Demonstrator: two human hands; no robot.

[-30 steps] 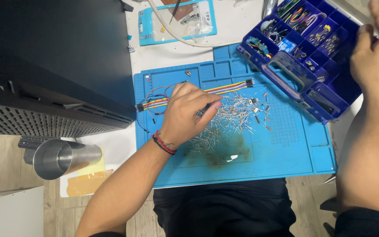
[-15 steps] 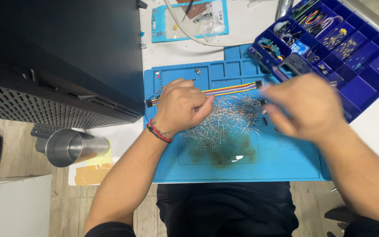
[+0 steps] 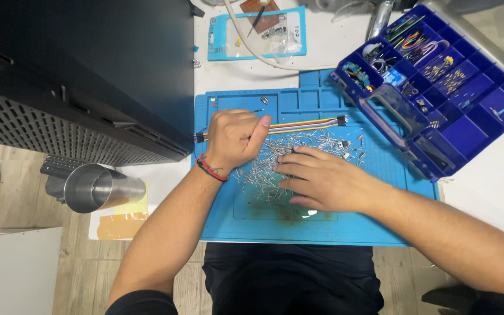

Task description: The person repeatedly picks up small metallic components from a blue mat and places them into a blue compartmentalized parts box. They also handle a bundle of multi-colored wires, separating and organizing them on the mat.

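Note:
A blue work mat (image 3: 380,221) lies on the white table in front of me. A pile of small metal-legged electronic parts (image 3: 262,168) is spread over its middle. My left hand (image 3: 234,140), with a red and black wrist band, rests as a loose fist at the pile's left edge, over a multicoloured ribbon cable (image 3: 307,123). I cannot see anything inside the fist. My right hand (image 3: 328,181) lies flat on the pile with its fingers spread and pointing left, its fingertips touching the parts.
A dark blue compartment box (image 3: 468,131) with sorted small parts stands open at the right, overlapping the mat's corner. A large black computer case (image 3: 88,76) fills the left. A steel cup (image 3: 103,186) lies below it. A clear blue packet (image 3: 258,32) and a white cable (image 3: 246,49) lie behind the mat.
My right hand has come from the compartment box at the right down onto the pile of parts. My left hand has stayed in place.

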